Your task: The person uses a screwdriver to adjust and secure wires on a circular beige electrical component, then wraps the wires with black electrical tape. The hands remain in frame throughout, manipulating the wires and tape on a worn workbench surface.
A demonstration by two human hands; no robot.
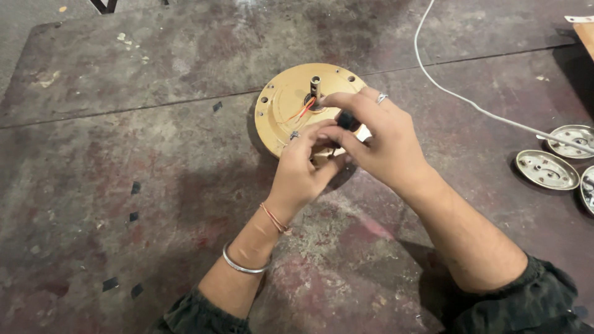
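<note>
A round tan motor housing (286, 106) lies flat on the floor, with a short metal shaft (315, 84) standing up at its centre and red and orange wires (301, 112) coming out beside the shaft. My right hand (378, 141) is over the housing's near right side and pinches a small black part (347, 119) between thumb and fingers. My left hand (303, 166) meets it from below, its fingertips touching the same black part and something small and pale under it. Both hands hide the housing's near edge.
A white cable (458, 94) runs from the top across the floor to the right. Three shallow round metal caps (547, 169) lie at the right edge. The stained concrete floor (136, 161) has a seam running across it.
</note>
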